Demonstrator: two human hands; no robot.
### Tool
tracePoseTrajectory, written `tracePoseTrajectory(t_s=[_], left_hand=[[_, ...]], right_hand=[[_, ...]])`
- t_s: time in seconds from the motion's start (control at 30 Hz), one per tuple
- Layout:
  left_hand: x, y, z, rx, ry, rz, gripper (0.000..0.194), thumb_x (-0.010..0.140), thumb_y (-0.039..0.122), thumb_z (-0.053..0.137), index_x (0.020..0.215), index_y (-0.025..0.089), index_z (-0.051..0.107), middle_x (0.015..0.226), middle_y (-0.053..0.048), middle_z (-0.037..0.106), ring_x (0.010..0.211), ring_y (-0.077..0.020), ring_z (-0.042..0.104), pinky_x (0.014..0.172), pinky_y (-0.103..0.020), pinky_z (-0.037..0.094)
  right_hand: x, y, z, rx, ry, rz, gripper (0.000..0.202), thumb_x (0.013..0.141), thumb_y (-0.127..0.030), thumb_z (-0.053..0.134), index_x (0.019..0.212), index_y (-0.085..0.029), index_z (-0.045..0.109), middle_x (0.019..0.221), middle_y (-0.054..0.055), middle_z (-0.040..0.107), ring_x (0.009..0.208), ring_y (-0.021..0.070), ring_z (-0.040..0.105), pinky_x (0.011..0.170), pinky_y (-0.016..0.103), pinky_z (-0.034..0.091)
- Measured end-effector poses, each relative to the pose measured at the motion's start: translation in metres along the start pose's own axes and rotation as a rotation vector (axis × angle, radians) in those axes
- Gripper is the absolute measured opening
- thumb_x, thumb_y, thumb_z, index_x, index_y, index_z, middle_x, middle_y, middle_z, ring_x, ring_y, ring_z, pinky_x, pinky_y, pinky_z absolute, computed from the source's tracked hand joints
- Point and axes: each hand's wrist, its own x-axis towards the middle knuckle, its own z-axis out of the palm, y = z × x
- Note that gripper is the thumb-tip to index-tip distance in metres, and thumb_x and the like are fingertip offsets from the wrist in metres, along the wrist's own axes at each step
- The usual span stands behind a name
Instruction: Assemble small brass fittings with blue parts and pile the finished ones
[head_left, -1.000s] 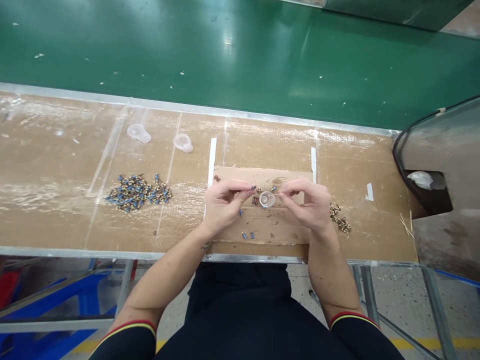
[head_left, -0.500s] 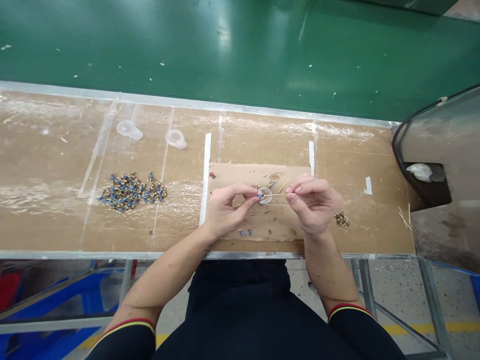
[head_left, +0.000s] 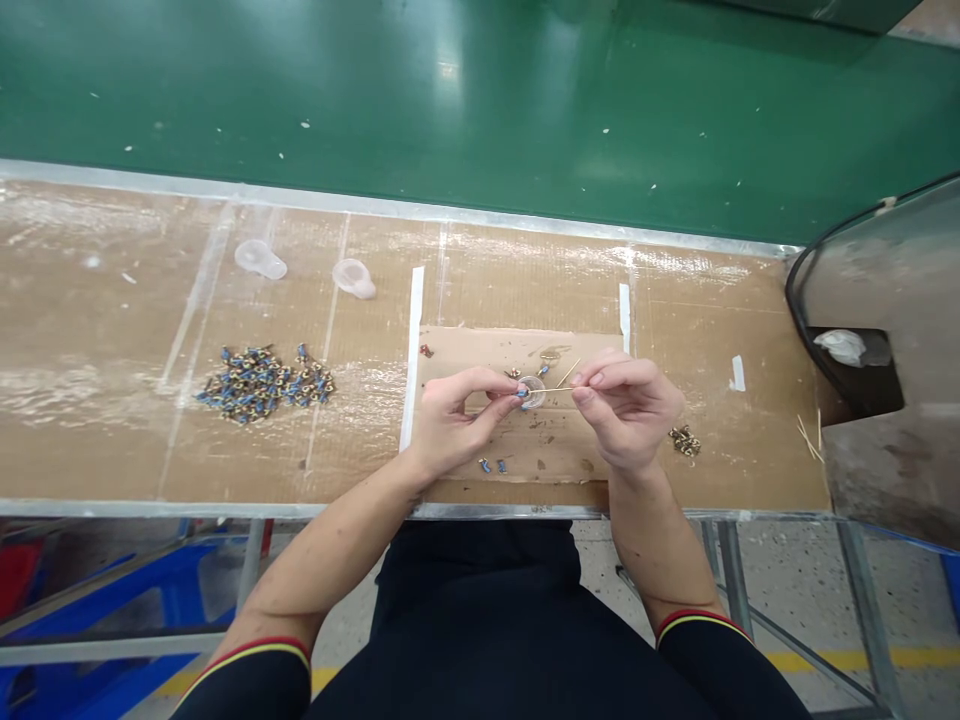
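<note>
Between thumb and forefinger, my left hand (head_left: 466, 415) pinches a small blue-and-brass part (head_left: 522, 393). My right hand (head_left: 628, 405) grips a thin wooden toothpick (head_left: 556, 389), its tip pointing left at the part; whether it touches cannot be made out. A small clear plastic cup (head_left: 535, 396) stands just beneath the two. All this is above a stained cardboard sheet (head_left: 450, 342). Two blue parts (head_left: 493, 466) lie near the sheet's front edge, and another blue-and-brass part (head_left: 544, 370) lies behind the cup. A second toothpick (head_left: 568, 372) rests on the sheet.
A heap of blue-and-brass parts (head_left: 255, 385) is on the left. Two translucent plastic cups (head_left: 260, 259) lie behind it. Small brass pieces (head_left: 684, 440) sit right of my right hand. Several toothpicks (head_left: 810, 437) lie by a metal box (head_left: 892, 460) at the far right.
Both hands hold nearly the same pose, with the toothpick still pointing at the blue-and-brass part. The view has shifted very slightly.
</note>
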Motion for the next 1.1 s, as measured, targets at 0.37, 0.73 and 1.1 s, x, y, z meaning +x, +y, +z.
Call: tracePoseTrajectory(t_s=[0.37,0.73,1.1], left_hand=[[0.0,-0.002,-0.001,0.007,-0.005,0.024,0.013,0.088,0.015,0.078,0.099,0.023,0.076,0.09,-0.003,0.082,0.079,-0.0152,0.078,0.073,-0.027,0.063],[0.006,0.007,0.0,-0.24,0.048,-0.173,0.012,0.083,0.03,0.085,0.088,0.02,0.078,0.084,-0.005,0.082,0.079,-0.0184,0.08,0.072,-0.029,0.067],[0.008,0.004,-0.004,-0.533,0.018,-0.177,0.011,0.082,0.023,0.087,0.088,0.023,0.077,0.082,-0.003,0.081,0.077,-0.0159,0.08,0.072,-0.027,0.069]], right_hand=[[-0.002,0.001,0.002,-0.024,-0.01,0.019,0.016,0.091,-0.029,0.073,0.081,-0.026,0.06,0.068,-0.002,0.068,0.062,0.0158,0.066,0.056,0.032,0.055],[0.008,0.005,-0.027,-0.081,-0.047,-0.002,0.011,0.09,-0.028,0.073,0.082,-0.026,0.064,0.068,-0.001,0.068,0.06,0.0166,0.065,0.053,0.032,0.052],[0.012,0.017,-0.029,-0.359,-0.657,0.004,0.008,0.092,-0.018,0.068,0.087,-0.024,0.069,0.085,0.002,0.074,0.083,0.0185,0.068,0.075,0.035,0.057]])
